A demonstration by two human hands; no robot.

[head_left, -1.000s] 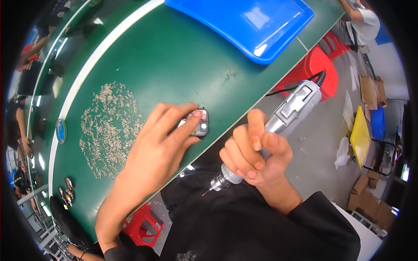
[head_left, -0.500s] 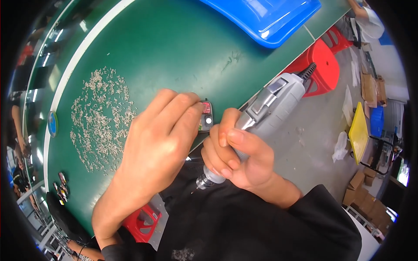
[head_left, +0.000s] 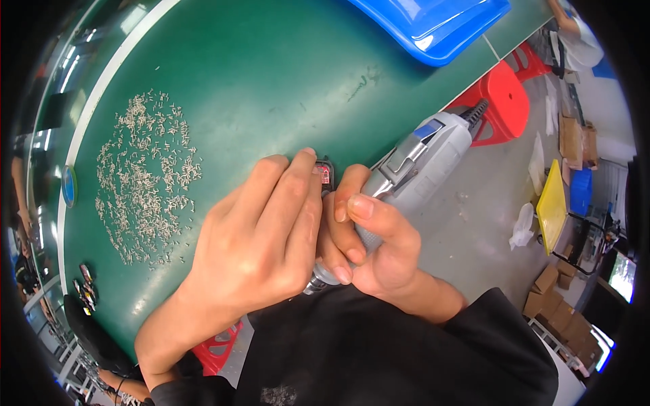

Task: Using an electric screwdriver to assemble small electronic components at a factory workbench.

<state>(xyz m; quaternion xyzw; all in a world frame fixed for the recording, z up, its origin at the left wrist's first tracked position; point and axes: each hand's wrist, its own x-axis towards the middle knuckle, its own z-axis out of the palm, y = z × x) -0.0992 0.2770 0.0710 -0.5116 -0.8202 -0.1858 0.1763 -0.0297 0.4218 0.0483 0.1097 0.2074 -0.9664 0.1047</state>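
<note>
My right hand (head_left: 382, 247) is wrapped round a grey electric screwdriver (head_left: 428, 159). The tool slants down to the left, and its metal chuck (head_left: 315, 284) shows partly below my fingers. Close beside it, my left hand (head_left: 261, 233) is closed, fingers together and bent, at a small black case (head_left: 326, 164) with red parts inside. Most of that case is covered by my hands, and the left thumb is hidden. On the green table (head_left: 257, 74), to the left of my hands, many tiny silver screws (head_left: 145, 183) lie spread in a loose patch.
A blue plastic tray (head_left: 440, 34) stands at the table's far right. Beyond the edge are a red stool (head_left: 504, 101) and a yellow panel (head_left: 552, 206). Small dark parts (head_left: 86, 287) and a round blue-green item (head_left: 69, 186) lie at left. Another red stool (head_left: 218, 348) is below.
My left hand has moved right towards my right hand, covering more of the case and the screwdriver's tip. The right hand keeps its grip. The whole view has shifted slightly.
</note>
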